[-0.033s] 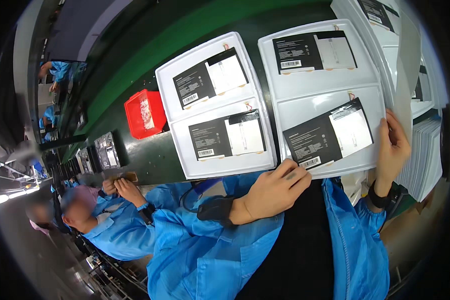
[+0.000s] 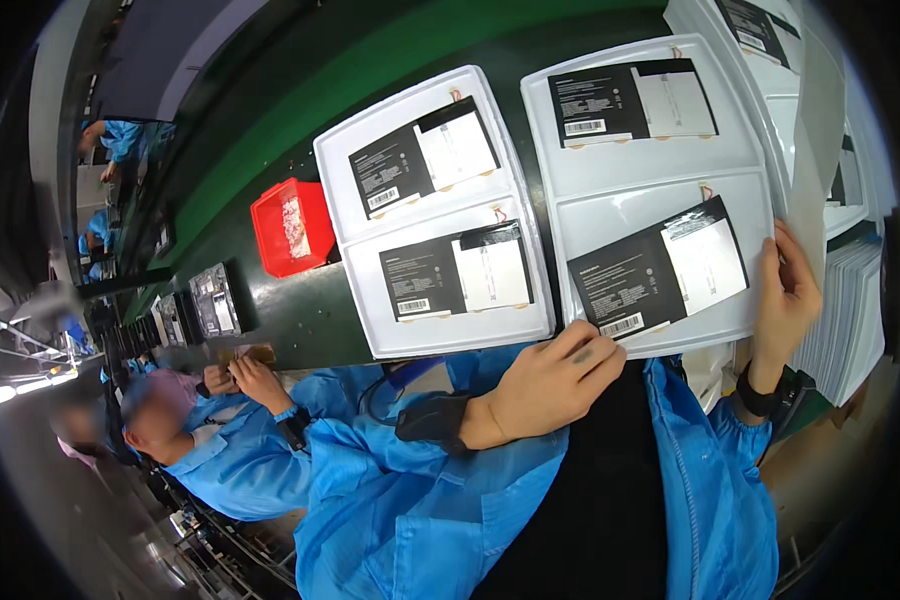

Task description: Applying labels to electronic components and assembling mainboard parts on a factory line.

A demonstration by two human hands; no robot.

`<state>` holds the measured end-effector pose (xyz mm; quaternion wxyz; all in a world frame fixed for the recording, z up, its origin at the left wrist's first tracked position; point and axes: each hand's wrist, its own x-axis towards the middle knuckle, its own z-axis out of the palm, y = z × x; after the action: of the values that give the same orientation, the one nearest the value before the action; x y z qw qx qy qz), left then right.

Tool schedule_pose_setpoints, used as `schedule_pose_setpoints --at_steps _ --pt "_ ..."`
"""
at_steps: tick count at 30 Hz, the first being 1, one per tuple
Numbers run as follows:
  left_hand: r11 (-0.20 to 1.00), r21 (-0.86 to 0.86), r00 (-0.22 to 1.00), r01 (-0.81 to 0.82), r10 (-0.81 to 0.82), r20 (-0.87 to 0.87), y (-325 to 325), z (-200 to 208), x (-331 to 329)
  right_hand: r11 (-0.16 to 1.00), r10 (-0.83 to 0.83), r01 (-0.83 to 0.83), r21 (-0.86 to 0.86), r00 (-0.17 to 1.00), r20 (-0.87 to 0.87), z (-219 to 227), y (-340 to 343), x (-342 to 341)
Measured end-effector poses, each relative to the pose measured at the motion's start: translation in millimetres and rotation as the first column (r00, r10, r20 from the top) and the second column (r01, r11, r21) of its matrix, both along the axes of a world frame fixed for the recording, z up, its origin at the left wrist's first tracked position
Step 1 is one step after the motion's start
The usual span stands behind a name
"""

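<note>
Flat black-and-white pack (image 2: 660, 270) lay askew in the near compartment of the right white tray (image 2: 660, 195), its lower corner riding toward the tray's near rim. Left hand (image 2: 555, 385) rested with fingertips on that corner, fingers loosely curled, pinching nothing that showed. Right hand (image 2: 785, 300) gripped the tray's right edge — thumb on top, a thin translucent sheet (image 2: 815, 120) standing just beside it.

Risk, as judged: a push from the left fingertips could slide the tilted pack over the rim, since nothing pinned it. A tug on the tray edge could jolt the pack (image 2: 630, 100) in the far compartment too.

Second white tray (image 2: 430, 215) sat just left, near a red bin (image 2: 292, 227); a co-worker's hands (image 2: 240, 380) worked well apart.
</note>
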<state>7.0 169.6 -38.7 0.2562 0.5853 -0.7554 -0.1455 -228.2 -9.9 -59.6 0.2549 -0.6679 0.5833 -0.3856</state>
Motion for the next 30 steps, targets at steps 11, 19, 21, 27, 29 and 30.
schedule_pose_setpoints --at_steps 11,19,21,27,29,30 --pt "0.971 -0.211 0.975 -0.108 0.145 0.166 18 16 27 0.995 0.091 -0.077 -0.063 0.965 0.244 -7 1 36" --pt "0.982 -0.165 0.97 -0.094 0.128 0.206 23 6 42 0.991 0.082 -0.111 0.071 0.942 0.324 -52 -9 48" --pt "0.978 -0.168 0.967 -0.121 0.154 0.201 35 3 53 0.978 0.14 -0.187 0.09 0.916 0.375 -55 -2 66" --pt "0.965 -0.1 0.94 -0.243 0.26 0.222 89 11 109 0.867 0.408 -0.479 0.138 0.84 0.357 -37 27 126" --pt "0.952 -0.099 0.926 -0.289 0.304 0.222 102 7 123 0.836 0.431 -0.524 0.166 0.812 0.393 -32 39 143" --pt "0.928 -0.087 0.906 -0.363 0.373 0.201 110 4 126 0.816 0.446 -0.55 0.178 0.795 0.412 -29 44 151"
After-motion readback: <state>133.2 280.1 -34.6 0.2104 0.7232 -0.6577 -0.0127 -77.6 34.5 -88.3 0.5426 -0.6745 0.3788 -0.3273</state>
